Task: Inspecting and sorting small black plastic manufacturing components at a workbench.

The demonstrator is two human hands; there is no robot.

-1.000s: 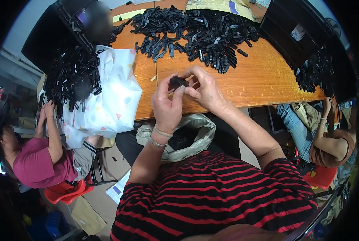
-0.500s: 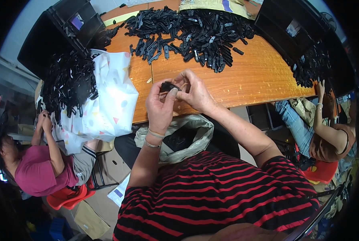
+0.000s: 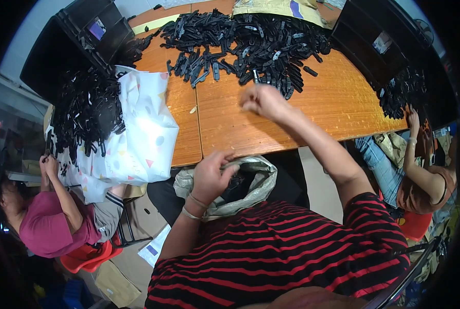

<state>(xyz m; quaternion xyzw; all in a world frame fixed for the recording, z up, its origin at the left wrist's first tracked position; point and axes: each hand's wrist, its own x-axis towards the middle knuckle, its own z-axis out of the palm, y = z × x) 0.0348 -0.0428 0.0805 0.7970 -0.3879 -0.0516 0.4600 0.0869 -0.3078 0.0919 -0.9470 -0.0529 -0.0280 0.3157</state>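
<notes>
My left hand (image 3: 212, 176) hangs over the mouth of a pale woven sack (image 3: 263, 190) on my lap. Its thumb and fingers are apart, with nothing visible between them. Dark things lie inside the sack, too shadowed to make out. Over the wooden table (image 3: 225, 123), my right hand (image 3: 264, 101) is just short of the near edge of a large heap of small black plastic clip-like parts (image 3: 281, 51). Its fingers look curled but are smeared by motion, so whether they hold anything is unclear.
Black crates stand tipped at the left (image 3: 65, 41) and right (image 3: 366, 41), with more black parts spilling out. A white patterned plastic sheet (image 3: 147, 129) covers the table's left side. One person (image 3: 60, 221) sits at the left, another (image 3: 420, 185) at the right, both handling parts.
My hands have separated. The small black part they held together is no longer visible. My left hand dropped to the sack's mouth, and my right hand moved forward and right toward the heap.
</notes>
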